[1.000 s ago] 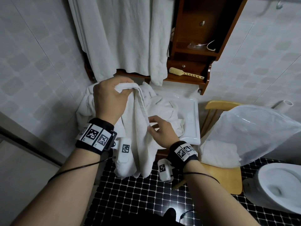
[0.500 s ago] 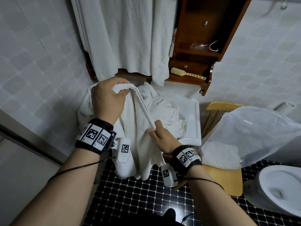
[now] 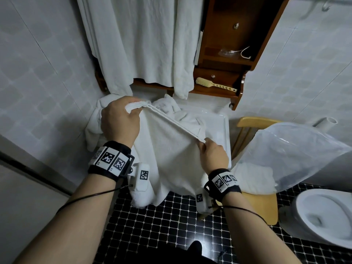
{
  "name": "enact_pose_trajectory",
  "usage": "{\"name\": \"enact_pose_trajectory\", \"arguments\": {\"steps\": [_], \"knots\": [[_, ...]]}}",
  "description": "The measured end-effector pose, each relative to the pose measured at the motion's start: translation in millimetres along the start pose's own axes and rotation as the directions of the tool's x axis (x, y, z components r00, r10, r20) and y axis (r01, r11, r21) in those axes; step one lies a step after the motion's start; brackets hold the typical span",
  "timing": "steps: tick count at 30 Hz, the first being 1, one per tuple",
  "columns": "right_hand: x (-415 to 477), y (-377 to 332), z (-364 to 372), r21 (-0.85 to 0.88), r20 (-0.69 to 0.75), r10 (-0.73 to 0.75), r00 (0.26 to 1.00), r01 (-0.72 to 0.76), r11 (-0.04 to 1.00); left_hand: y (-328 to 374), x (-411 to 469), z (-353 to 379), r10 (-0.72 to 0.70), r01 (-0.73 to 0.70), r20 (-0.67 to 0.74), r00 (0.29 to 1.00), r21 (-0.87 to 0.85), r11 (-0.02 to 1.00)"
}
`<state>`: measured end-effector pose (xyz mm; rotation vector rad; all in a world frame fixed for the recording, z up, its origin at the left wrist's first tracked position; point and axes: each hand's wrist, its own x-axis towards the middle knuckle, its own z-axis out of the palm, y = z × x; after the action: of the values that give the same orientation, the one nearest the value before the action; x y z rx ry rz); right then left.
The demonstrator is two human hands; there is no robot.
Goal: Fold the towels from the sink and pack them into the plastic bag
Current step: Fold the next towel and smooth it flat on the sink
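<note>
A white towel (image 3: 167, 161) hangs in front of me over the sink (image 3: 221, 128). My left hand (image 3: 120, 122) grips its upper left corner, and my right hand (image 3: 213, 156) pinches the hem lower to the right, so the top edge runs taut between them. More crumpled white towels (image 3: 179, 113) lie heaped in the sink behind it. A clear plastic bag (image 3: 285, 153) sits open on the wooden chair (image 3: 255, 204) at the right, with a folded white towel (image 3: 255, 177) at its mouth.
A white toilet (image 3: 323, 214) stands at the lower right. A wooden cabinet (image 3: 228, 54) with a hairbrush (image 3: 215, 84) on its shelf hangs above the sink, beside large white hanging towels (image 3: 142, 40). Black mosaic floor tiles (image 3: 171, 229) lie below; tiled walls close in on both sides.
My right hand slid down and to the right along the hem, spreading the bunched towel open. My left hand kept hold of its corner.
</note>
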<state>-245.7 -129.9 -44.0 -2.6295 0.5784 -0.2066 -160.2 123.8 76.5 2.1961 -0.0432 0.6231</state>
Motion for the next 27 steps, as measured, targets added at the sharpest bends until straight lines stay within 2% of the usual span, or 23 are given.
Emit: {"name": "enact_pose_trajectory", "arguments": {"steps": [3,5,8,12,14,18,21,22,24,26,27], "knots": [[0,12,8,0.019,-0.013,-0.046,0.999,0.046,0.999,2,6,-3,-0.038,0.038,-0.037,0.999,0.007,0.999],[-2,22,19,0.006,0.087,-0.055,0.995,0.054,0.998,5,8,-4,-0.037,0.036,-0.056,0.998,-0.013,0.999],[-3,31,29,-0.030,0.227,0.000,0.974,0.007,1.000,8,7,-1,-0.021,0.018,-0.072,0.997,-0.030,0.999],[6,44,26,-0.023,0.245,0.061,0.968,-0.057,0.998,2,6,-2,-0.021,0.019,-0.098,0.995,-0.019,1.000],[11,55,23,0.003,0.183,0.105,0.977,-0.108,0.994,-4,11,-6,-0.033,0.033,-0.120,0.992,-0.005,0.999],[12,58,19,0.224,0.042,0.206,0.978,-0.210,0.952,-4,15,-9,-0.050,0.051,-0.136,0.989,0.006,0.999],[7,33,11,0.353,0.021,0.149,0.989,-0.147,0.924,-4,10,-1,-0.070,0.072,-0.112,0.991,0.016,0.997],[6,24,6,0.396,-0.030,0.140,0.990,-0.117,0.911,-5,8,2,-0.075,0.077,-0.100,0.992,0.015,0.997],[6,9,-12,0.514,-0.200,0.222,0.954,-0.091,0.853,-13,3,4,-0.101,0.103,-0.072,0.992,0.035,0.994],[9,0,-30,0.611,-0.286,0.342,0.895,-0.104,0.785,-23,-2,3,-0.158,0.162,-0.048,0.986,0.088,0.983],[11,-5,-37,0.620,-0.317,0.323,0.892,-0.063,0.782,-29,-4,2,-0.196,0.199,-0.033,0.980,0.127,0.972]]}}
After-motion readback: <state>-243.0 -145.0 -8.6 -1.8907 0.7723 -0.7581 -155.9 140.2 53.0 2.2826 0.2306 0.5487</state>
